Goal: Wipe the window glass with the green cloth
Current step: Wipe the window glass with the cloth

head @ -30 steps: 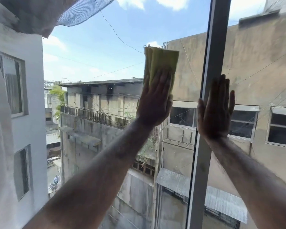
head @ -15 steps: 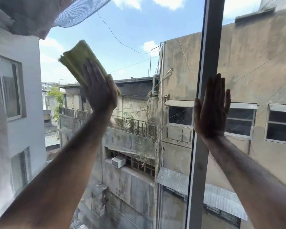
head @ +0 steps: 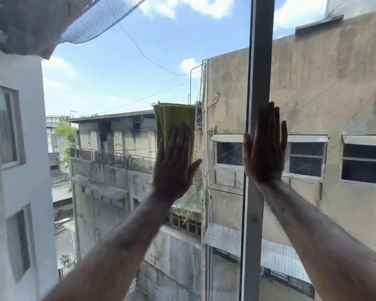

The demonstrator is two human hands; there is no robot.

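The window glass is filling nearly the whole view, with sky and weathered buildings showing through it, and a pale upright frame bar is splitting it into a wide pane on the left and a narrower one on the right. Both bare arms are reaching up to it from below. The left hand is lying flat and spread, fingers together and thumb out to the side, pressing the green cloth against the wide pane just left of the bar; it is not gripping the cloth but pinning it with the palm. The cloth is folded into a thick oblong, its upper part sticking out above the fingertips. The right hand is empty and open, fingers together and pointing up, resting flat across the bar and the edge of the right pane, seemingly as a brace. The wiping looks to be mid-stroke, with much of the glass below and far left probably yet to be covered. The main risk is the cloth slipping: being held by pressure alone, it could slide out from under the palm or unfold if the push eases during a fast sweep. The bare right palm may also be leaving smudges on the glass.
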